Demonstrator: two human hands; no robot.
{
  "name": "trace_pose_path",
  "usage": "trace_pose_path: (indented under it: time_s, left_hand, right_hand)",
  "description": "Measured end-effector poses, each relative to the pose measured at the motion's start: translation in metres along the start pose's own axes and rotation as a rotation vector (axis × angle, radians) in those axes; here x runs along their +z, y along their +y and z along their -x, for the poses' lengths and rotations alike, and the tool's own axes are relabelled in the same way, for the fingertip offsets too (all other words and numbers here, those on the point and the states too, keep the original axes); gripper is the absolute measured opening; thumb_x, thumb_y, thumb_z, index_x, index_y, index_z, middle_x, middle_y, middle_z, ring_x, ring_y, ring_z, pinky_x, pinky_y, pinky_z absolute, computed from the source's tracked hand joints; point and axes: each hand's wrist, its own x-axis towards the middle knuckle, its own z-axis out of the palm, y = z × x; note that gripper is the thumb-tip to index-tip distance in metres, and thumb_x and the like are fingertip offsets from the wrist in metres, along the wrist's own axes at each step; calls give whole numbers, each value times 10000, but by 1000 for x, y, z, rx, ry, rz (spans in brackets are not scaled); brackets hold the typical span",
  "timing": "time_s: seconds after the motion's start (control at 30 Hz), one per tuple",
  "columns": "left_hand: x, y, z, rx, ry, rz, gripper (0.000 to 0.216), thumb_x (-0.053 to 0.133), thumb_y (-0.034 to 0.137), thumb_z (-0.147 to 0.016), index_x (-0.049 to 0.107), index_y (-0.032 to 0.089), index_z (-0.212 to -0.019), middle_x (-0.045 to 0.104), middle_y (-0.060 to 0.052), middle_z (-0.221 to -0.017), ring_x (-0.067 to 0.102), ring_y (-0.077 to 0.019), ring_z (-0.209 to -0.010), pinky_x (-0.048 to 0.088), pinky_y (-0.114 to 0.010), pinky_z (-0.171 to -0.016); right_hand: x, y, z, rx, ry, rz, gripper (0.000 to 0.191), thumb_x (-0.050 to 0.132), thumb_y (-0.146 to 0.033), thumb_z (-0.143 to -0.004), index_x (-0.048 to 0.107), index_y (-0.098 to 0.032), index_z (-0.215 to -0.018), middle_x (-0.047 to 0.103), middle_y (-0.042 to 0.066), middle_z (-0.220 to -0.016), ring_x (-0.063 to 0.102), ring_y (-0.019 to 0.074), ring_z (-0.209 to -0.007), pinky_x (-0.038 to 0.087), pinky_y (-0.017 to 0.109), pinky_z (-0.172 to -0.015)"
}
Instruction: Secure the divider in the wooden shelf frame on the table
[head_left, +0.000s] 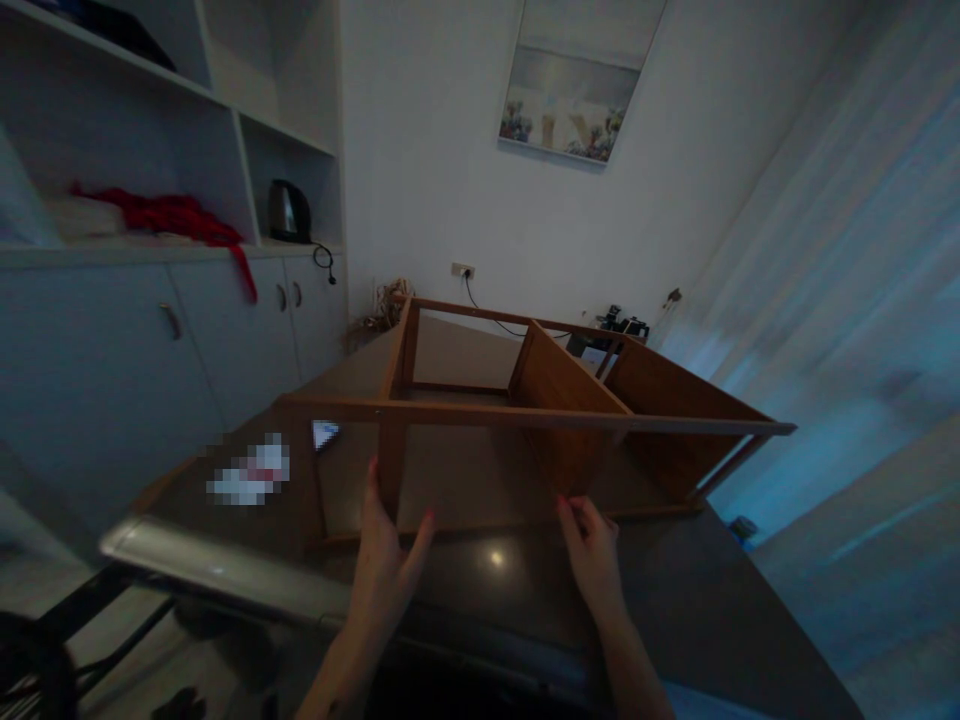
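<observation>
A brown wooden shelf unit [525, 412] lies on its side across the dark tabletop, with its open bays facing up and toward me. My left hand [386, 550] is at its near left part, fingers up against a short upright slat [391, 460]. The thumb is spread away, so this hand is open. Close to the lower edge of the middle shelf board [574, 410], my right hand [591, 545] has thumb and fingertips drawn together in a pinch. Whatever lies between those fingertips is too small to make out.
The dark table [675, 590] has a light rounded front edge. Blurred papers [251, 475] lie at left. Behind are a coil of rope [388, 303] and black items [622, 322]. White cabinets hold a kettle [289, 211] and red cloth [169, 215]. A curtain [847, 300] hangs right.
</observation>
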Motion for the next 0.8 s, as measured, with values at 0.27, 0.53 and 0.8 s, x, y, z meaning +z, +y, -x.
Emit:
trace_pose_path:
  time_s: [0.27, 0.53, 0.8]
  left_hand:
    - [-5, -1, 10, 119, 51, -27, 904, 603, 288, -805, 23, 233, -1496, 112, -140, -1562, 185, -307, -1427, 234, -538, -1137]
    - [-8, 6, 18, 116, 37, -107, 865, 557, 298, -840, 5, 200, -1498, 130, -164, -1557, 184, -301, -1428, 246, -538, -1129]
    - [-14, 8, 22, 60, -51, -123, 952, 594, 371, -818, -52, 188, -1493, 82, -177, -1561, 128, -328, -1435, 205, -568, -1132]
  right_hand:
    - [0, -1, 8, -11, 14, 11, 479, 378, -622, -893, 634, -224, -822, 645, 32, -634, 571, 195, -621, 404, 312, -648]
    - [1, -7, 17, -7, 22, 26, 440, 419, -584, -902, 639, -216, -803, 654, 7, -661, 562, 175, -629, 374, 312, -722]
    - [-1, -16, 17, 13, 52, 47, 392, 422, -513, -930, 604, -204, -771, 626, -27, -624, 553, 139, -574, 330, 314, -773]
